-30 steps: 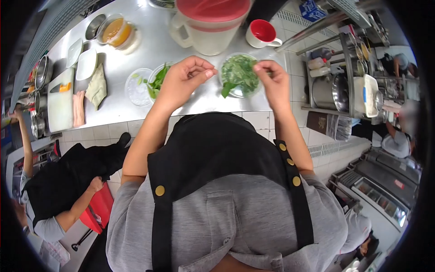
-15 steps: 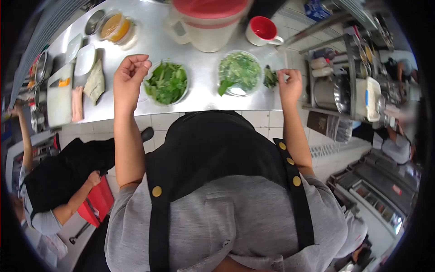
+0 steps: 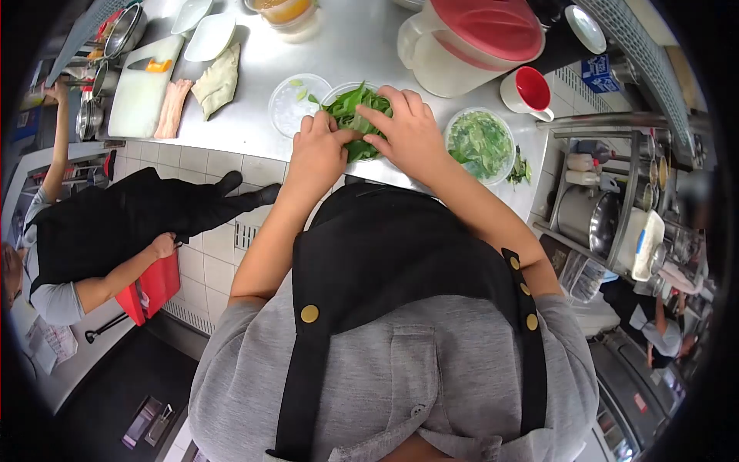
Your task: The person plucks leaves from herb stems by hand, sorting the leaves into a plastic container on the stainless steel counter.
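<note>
A bowl (image 3: 369, 87) heaped with green leaves (image 3: 350, 104) stands near the front edge of the metal table. My left hand (image 3: 319, 150) is at its near left side, fingers bent and closed on the leaves. From the right, my right hand (image 3: 412, 131) reaches over the same heap, its fingers curled onto the leaves; some fingertips are hidden among them. Just left of the bowl lies a clear round container or lid (image 3: 289, 112) with a few leaf bits. To the right, a clear bowl (image 3: 481, 146) holds wet-looking leaves, beside loose dark leaves (image 3: 520, 165).
A pitcher with a red lid (image 3: 469, 46) and a red-lined cup (image 3: 527, 92) stand behind. At left are a cutting board (image 3: 142, 96), a strip of raw meat (image 3: 173, 108), a folded cloth (image 3: 218, 83) and white dishes (image 3: 211, 37). Another person (image 3: 100, 231) stands at left.
My left hand moved right onto the leaf bowl. My right hand left the loose leaves and came to the bowl too. The clear round container beside the bowl now shows. The view shifted.
</note>
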Motion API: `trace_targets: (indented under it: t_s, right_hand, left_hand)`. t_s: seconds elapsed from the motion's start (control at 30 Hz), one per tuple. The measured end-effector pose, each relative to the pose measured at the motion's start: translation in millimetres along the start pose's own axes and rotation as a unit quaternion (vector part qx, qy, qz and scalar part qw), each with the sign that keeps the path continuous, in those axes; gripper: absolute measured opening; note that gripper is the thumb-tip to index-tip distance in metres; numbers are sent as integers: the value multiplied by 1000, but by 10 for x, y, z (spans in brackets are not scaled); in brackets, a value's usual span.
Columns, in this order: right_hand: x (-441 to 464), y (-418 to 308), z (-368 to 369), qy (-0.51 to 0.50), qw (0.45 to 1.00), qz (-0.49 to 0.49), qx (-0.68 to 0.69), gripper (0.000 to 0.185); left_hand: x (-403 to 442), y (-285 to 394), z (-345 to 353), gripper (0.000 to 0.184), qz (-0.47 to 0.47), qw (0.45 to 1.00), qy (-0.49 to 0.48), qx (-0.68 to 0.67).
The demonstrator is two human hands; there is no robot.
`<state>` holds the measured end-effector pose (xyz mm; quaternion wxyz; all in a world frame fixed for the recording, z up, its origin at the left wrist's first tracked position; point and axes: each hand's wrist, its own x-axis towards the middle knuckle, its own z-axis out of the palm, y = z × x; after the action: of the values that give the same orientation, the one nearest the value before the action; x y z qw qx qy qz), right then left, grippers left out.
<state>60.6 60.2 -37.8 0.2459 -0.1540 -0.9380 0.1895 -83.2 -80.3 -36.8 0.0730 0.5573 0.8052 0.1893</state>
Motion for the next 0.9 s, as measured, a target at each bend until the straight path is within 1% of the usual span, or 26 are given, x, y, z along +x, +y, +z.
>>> trace_targets:
  t_s: [0.07, 0.1, 0.13, 0.2, 0.23, 0.27, 0.33, 0.37, 0.43, 0.5, 0.57, 0.6, 0.63, 0.67, 0.73, 0.77, 0.8, 0.83, 0.87, 0.9]
  right_hand:
    - [-22, 14, 74, -87, 995, 13, -48, 31]
    - [-35, 27, 87, -89, 995, 11, -48, 31]
    - [-54, 39, 90, -107, 993, 22, -43, 27]
    - [-90, 50, 109, -126, 991, 31, -38, 24]
    - [-105, 53, 119, -99, 994, 25, -39, 21]
    - [-109, 54, 125, -70, 997, 19, -40, 19]
    - [-108, 51, 122, -71, 996, 21, -42, 19]
    - [-106, 50, 120, -73, 996, 22, -43, 20]
    - [-97, 53, 119, -75, 996, 27, -42, 21]
    - [-85, 44, 115, -78, 996, 31, -41, 22]
    - [-43, 13, 94, -15, 998, 66, 14, 27]
    - [-19, -6, 77, -14, 998, 66, 14, 27]
    - [5, -29, 55, 9, 994, 98, 41, 28]
    - [23, -48, 45, 31, 989, 129, 68, 30]
    - [62, -65, 58, 33, 985, 142, 93, 28]
    - [84, -66, 65, 33, 980, 155, 118, 26]
    - [100, -57, 88, 34, 980, 154, 118, 26]
    - [110, -39, 122, 36, 970, 170, 168, 22]
    - [115, -29, 139, 36, 958, 186, 217, 18]
    - [123, -27, 130, 36, 958, 185, 217, 18]
  left_hand:
    - [-47, -73, -22, 36, 8, 999, -29, -35]
    - [-25, -121, -49, 29, 8, 998, -4, -65]
    - [19, -151, -67, 29, 5, 998, -3, -66]
    - [136, -206, -107, 25, -59, 996, 18, -69]
    - [192, -239, -67, 19, -55, 996, 46, -55]
    - [241, -235, -48, 19, -55, 996, 46, -56]
    - [325, -185, -14, 18, -60, 996, 62, 6]
    - [348, -165, 10, 18, -58, 996, 62, 6]
    - [375, -142, 67, 16, -32, 995, 73, 59]
    - [388, -141, 84, 16, -34, 996, 61, 52]
    - [385, -137, 60, 15, -37, 997, 50, 46]
    - [367, -123, 11, 15, -40, 997, 70, 5]
    - [355, -116, -30, 15, -43, 994, 89, -36]
    - [352, -129, -58, 15, -41, 995, 90, -35]
    - [346, -162, -111, 12, -42, 981, 56, -182]
    - [351, -160, -146, 12, -40, 981, 57, -182]
    - [361, -151, -190, 11, -87, 943, -7, -322]
    - [367, -147, -218, 11, -132, 879, -71, -453]
    - [366, -151, -228, 11, -132, 879, -70, -453]
    - [364, -156, -237, 12, -147, 857, -89, -487]
